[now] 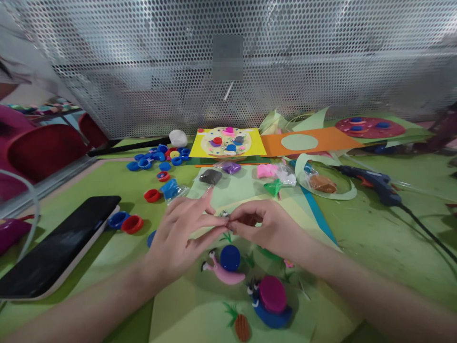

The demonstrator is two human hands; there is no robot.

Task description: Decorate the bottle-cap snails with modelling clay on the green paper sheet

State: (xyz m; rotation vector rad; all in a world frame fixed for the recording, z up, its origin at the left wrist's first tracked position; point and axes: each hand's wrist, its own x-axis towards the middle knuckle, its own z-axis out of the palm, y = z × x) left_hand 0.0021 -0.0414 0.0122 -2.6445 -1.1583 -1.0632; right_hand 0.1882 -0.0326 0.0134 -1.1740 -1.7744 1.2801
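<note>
My left hand (189, 226) and my right hand (268, 227) meet over the green paper sheet (171, 309), thumbs and forefingers pinched together at the tips. Whatever small piece is between them is mostly hidden. Just behind the fingertips shows a tiny white-and-dark bit (224, 214). Nearer to me lies a pink clay snail (228, 275) with a blue bottle cap (230, 258) as its shell. Beside it is a blue clay snail (273, 318) carrying a magenta cap (273, 294). A brown clay pineapple (242, 327) with green leaves lies at the front.
Loose bottle caps (144, 163) and a black power bank-like slab (60, 247) are at left. Bagged clay (210, 176) lies behind my hands, before a yellow card (196, 148) with cap snails. A glue gun (374, 183) with its cable rests right. A perforated metal panel (160, 85) stands behind.
</note>
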